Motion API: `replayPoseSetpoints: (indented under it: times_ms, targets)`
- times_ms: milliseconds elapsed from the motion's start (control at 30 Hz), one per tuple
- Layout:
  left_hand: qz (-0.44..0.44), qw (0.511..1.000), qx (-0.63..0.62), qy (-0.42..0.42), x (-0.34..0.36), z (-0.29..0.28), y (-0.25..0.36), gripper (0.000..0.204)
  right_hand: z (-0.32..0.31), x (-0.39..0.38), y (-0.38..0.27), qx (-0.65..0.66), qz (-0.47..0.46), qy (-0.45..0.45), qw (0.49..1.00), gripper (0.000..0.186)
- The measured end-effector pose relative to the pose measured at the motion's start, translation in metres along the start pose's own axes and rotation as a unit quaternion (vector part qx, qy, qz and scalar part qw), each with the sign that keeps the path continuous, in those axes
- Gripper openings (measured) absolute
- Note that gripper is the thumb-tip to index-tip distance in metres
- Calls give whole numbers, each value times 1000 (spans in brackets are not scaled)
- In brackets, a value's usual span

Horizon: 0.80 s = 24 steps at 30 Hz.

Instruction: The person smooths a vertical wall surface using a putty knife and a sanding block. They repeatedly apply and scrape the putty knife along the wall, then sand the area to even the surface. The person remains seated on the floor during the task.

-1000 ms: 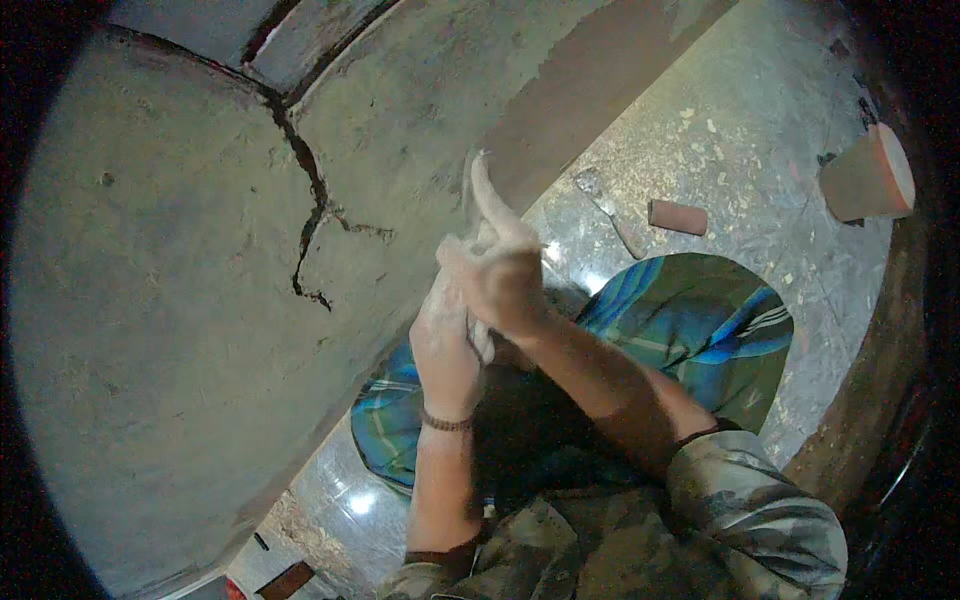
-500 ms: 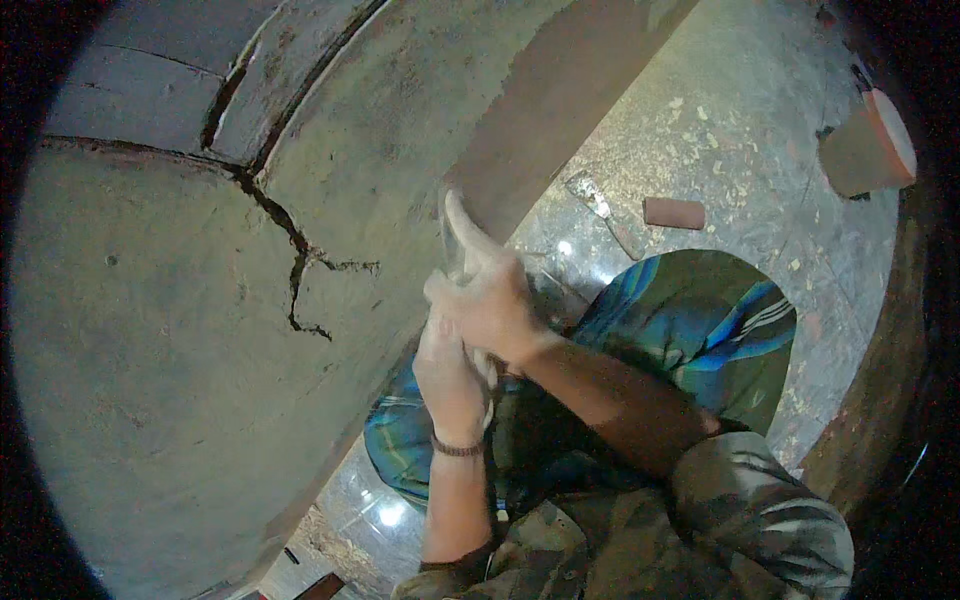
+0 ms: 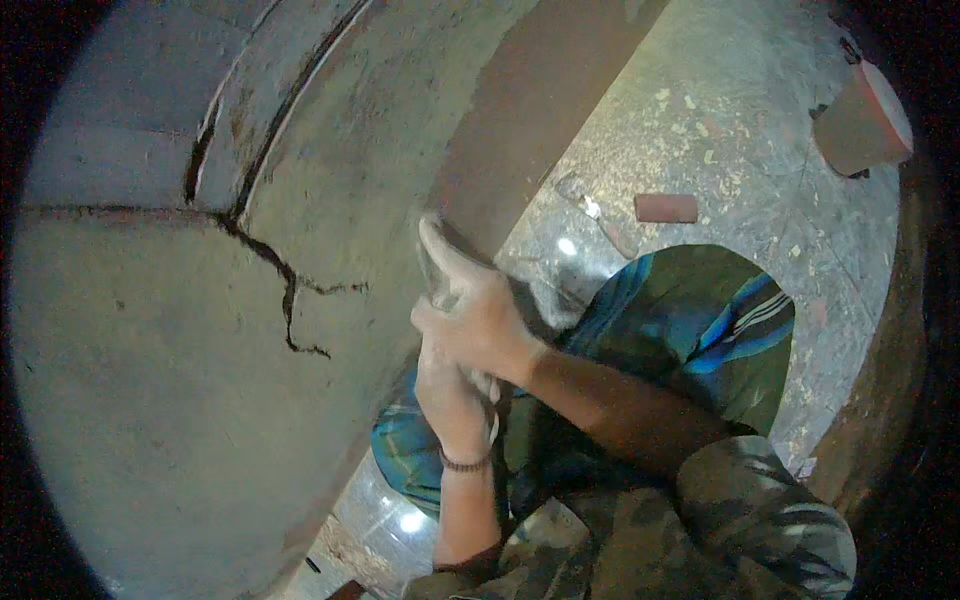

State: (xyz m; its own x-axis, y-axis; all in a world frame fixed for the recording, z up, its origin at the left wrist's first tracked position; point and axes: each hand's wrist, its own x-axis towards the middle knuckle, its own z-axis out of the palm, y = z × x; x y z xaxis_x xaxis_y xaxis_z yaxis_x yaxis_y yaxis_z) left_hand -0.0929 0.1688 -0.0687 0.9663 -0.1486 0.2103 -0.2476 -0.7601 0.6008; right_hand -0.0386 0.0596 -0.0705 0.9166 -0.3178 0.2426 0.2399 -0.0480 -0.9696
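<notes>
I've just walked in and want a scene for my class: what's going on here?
A person is beside a cracked wall, with the right hand laid over the left hand. Both hands look dusted pale; whether they hold anything is unclear. On the floor to the right are a scraper, a reddish roll and a bucket, all untouched.
</notes>
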Motion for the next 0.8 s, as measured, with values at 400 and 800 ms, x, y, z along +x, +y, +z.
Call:
replayPoseSetpoints:
  times_ms: [400,800]
  targets:
    - [-135,943,-302,-24,12,1,17,28,-6,6,-12,36,78,16,996,75]
    - [-160,960,-211,-91,20,2,25,43,-9,15,5,120,116,33,985,74]
